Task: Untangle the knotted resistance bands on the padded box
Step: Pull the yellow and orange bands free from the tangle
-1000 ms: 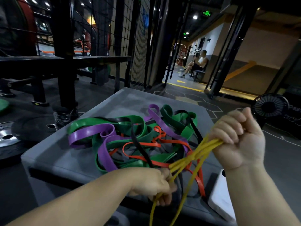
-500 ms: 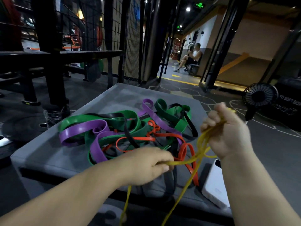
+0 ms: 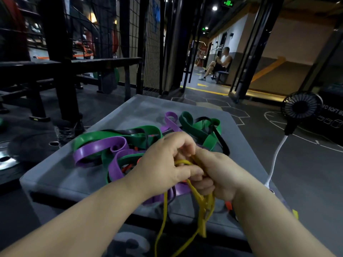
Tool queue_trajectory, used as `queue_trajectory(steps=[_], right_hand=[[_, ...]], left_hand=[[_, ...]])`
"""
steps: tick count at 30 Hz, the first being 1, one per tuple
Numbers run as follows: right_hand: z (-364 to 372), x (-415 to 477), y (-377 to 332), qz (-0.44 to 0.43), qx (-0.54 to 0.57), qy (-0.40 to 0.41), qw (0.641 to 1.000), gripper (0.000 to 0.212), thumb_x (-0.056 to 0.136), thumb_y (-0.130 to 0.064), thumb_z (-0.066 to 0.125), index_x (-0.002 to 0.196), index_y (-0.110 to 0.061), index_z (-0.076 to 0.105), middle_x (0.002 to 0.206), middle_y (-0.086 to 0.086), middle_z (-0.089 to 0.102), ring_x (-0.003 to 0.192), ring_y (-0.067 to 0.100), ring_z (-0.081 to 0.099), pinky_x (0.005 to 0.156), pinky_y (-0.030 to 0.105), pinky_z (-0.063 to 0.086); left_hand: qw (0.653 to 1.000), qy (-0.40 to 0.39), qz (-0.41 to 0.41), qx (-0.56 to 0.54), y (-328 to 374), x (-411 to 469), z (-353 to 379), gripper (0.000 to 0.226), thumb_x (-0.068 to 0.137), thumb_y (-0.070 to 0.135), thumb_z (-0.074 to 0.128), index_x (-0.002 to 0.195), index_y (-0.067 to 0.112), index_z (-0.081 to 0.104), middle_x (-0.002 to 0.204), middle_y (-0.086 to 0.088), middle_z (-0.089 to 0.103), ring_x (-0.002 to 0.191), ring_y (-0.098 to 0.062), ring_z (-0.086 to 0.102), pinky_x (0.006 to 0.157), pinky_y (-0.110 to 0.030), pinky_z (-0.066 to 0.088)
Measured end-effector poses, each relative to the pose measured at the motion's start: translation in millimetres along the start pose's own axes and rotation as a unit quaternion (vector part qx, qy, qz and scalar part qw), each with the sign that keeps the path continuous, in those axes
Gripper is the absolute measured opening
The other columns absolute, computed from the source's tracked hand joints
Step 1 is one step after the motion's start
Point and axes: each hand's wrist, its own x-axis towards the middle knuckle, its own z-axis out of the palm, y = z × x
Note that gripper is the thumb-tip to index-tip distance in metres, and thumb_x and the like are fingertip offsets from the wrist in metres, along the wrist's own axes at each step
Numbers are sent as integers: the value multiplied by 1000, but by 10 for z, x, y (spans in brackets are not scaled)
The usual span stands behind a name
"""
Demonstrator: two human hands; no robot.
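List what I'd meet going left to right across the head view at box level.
Weight plate on the floor, purple band, left hand, right hand (both hands grip the yellow band), white cable, fan.

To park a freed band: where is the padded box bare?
Bare: the padded box's far end beyond the green band, and its near-left corner beside the purple band. Crowded: the middle tangle, and the near edge where the left hand and right hand hold the yellow band.
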Motion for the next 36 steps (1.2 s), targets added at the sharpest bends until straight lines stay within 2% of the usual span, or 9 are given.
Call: queue_trajectory(steps=[4, 8, 13, 18, 24, 29, 31, 33, 36], right_hand=[[-87, -41, -87, -19, 26, -24, 999, 41, 82, -57, 51, 64, -21, 41, 48, -5, 23, 36, 5, 15, 37, 13, 10], [-272, -38, -122, -63, 141, -60, 986, 38, 84, -50, 62, 68, -21, 44, 45, -9, 24, 31, 1, 20, 32, 10, 15], [-256, -29, -36, -7, 112, -150, 982, 63, 59, -67, 79, 85, -15, 55, 47, -2, 35, 31, 7, 32, 34, 14, 31], [-137, 28, 104, -19, 98, -240, 966, 66, 70, -72, 67, 92, -11, 57, 53, 4, 50, 43, 18, 56, 49, 25, 49], [-164, 46, 142, 3, 168, -292, 942, 41, 84, -57, 65, 89, -17, 56, 52, -9, 46, 34, -2, 37, 37, 12, 36], [-172, 89, 102, -16, 231, -363, 903, 39, 97, -52, 47, 95, -14, 51, 58, -6, 38, 38, 2, 31, 38, 12, 29], [-196, 109, 96, -11, 255, -379, 890, 41, 97, -53, 46, 93, -12, 52, 60, -5, 40, 40, 3, 33, 38, 12, 30], [-233, 128, 115, 1, 268, -374, 888, 43, 96, -54, 48, 87, -13, 54, 63, -4, 51, 40, 2, 34, 38, 11, 32], [-237, 128, 154, 12, 224, -302, 927, 41, 85, -56, 65, 74, -17, 58, 67, -3, 56, 37, -2, 40, 35, 9, 34]], left_hand=[[984, -89, -97, -122, -91, 43, -125, 44, 64, 27, 84, 90, 26, 48, 82, 7, 51, 66, -11, 52, 60, -26, 47], [968, -166, -153, -112, -222, 33, -208, 18, 87, 10, 69, 90, 15, 52, 70, 12, 59, 59, -9, 56, 61, -24, 47], [966, 6, -104, -238, -118, 70, -178, 12, 75, 16, 66, 82, 10, 59, 52, 7, 56, 46, -5, 48, 47, -19, 41], [966, 15, -62, -250, -80, 70, -57, 13, 75, 17, 68, 84, 7, 65, 60, -2, 63, 49, -15, 59, 51, -21, 47], [971, 35, -75, -224, -188, 83, -38, 16, 79, 24, 74, 86, 10, 69, 73, 2, 67, 63, -13, 65, 64, -22, 51], [959, -68, -103, -256, -238, 17, -7, 60, 80, 67, 53, 112, 17, 59, 94, 15, 67, 92, 2, 61, 83, -17, 47], [943, -103, -116, -293, -221, -15, 9, 59, 76, 68, 54, 106, 18, 64, 90, 13, 68, 89, -3, 61, 80, -17, 47], [939, -81, -149, -301, -205, -1, 20, 57, 79, 65, 61, 98, 12, 65, 82, -7, 58, 77, -18, 54, 69, -24, 46], [952, -24, -135, -273, -185, 32, 28, 34, 91, 44, 45, 75, 14, 52, 59, 0, 40, 55, -10, 39, 55, -19, 37]])
